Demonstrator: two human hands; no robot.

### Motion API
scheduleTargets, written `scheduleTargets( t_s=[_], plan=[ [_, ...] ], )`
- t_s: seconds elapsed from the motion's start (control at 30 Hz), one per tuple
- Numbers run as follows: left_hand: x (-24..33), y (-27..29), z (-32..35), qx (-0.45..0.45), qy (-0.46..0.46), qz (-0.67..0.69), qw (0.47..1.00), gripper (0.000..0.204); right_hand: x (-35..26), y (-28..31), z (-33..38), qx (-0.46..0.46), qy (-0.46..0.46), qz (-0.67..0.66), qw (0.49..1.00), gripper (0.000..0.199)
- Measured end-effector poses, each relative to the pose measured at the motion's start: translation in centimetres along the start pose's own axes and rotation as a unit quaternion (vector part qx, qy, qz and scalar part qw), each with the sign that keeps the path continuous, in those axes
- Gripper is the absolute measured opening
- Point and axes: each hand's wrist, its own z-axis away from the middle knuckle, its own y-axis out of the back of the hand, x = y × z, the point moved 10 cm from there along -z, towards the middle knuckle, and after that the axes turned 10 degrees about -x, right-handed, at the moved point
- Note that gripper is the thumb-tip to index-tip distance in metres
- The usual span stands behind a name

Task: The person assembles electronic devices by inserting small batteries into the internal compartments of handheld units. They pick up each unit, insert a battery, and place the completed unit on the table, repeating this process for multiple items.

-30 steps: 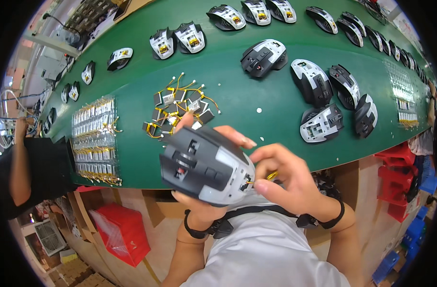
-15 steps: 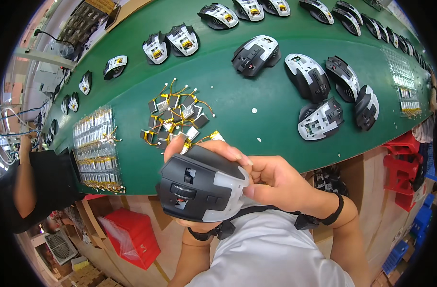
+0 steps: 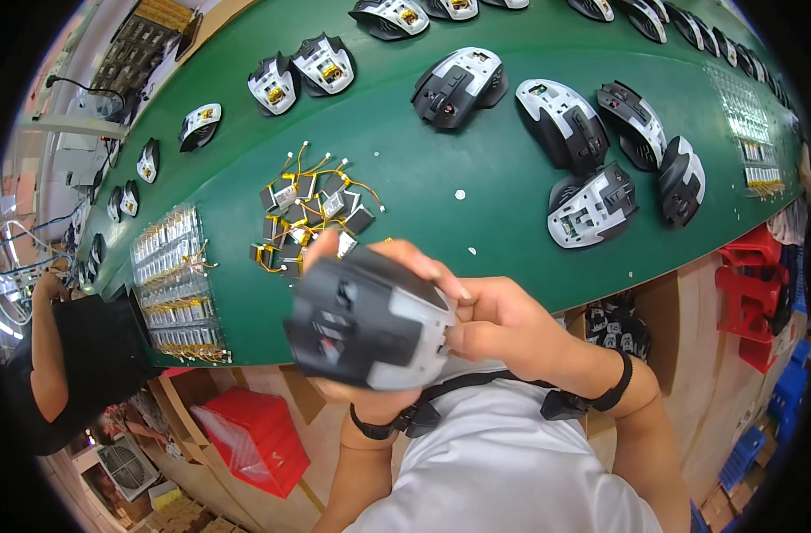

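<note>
We hold the mouse [image 3: 370, 324] above the table's [image 3: 477, 222] near edge: our left hand [image 3: 361, 391] cups it from below, our right hand [image 3: 499, 324] pinches its side. Batteries [image 3: 312, 209] lie just beyond.

Head camera — looking down, close over green bench [image 3: 477, 222].

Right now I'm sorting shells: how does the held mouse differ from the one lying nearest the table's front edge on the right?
The held mouse is lifted off the table, gripped by the left hand and right hand; the table mouse lies untouched on the green table. The held mouse looks blurred; the table mouse is sharp. Both are unfinished black-and-white shells with their insides showing.
</note>
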Motion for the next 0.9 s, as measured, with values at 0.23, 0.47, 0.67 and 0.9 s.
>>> scheduleTargets(
  t_s=[0.23, 0.47, 0.67, 0.9],
  plan=[
    [-0.8, 2.1, -1.0, -0.058, 0.011, 0.111, 0.992, 0.095, -3.9, 1.7, 3.8, 0.054, 0.132, 0.114, 0.983, 0.037],
    [-3.4, 0.7, -0.6, -0.057, 0.064, 0.142, 0.986, 0.087, -6.5, 1.3, 3.1, 0.070, 0.295, 0.042, 0.952, 0.036],
    [-3.6, 1.4, -0.6, -0.021, 0.081, 0.171, 0.982, 0.081, -5.6, -0.2, 3.1, 0.131, 0.314, 0.251, 0.906, 0.033],
    [-3.6, 1.1, -0.5, -0.022, 0.072, 0.171, 0.982, 0.082, -7.1, -1.7, 4.0, 0.228, 0.368, 0.427, 0.794, 0.022]
  ],
)
